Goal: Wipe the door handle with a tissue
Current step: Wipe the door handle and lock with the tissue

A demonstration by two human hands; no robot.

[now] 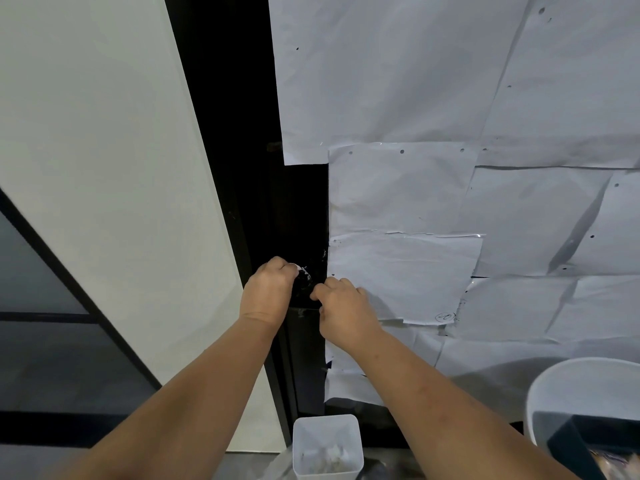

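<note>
A black door handle [304, 280] sits on the dark strip of the door, between my two hands, and is hard to make out. My left hand [268, 289] is closed beside it on the left, pinching a small white tissue [297, 267] against the handle's top. My right hand [341, 304] is curled on the handle's right side, fingertips touching it; whether it grips the handle is unclear. Most of the tissue is hidden inside my left fist.
White paper sheets [433, 168] cover the door to the right. A pale wall panel [104, 168] stands on the left. On the floor below stand a small translucent bin [327, 445] with crumpled scraps and a larger white bucket [571, 393] at the right.
</note>
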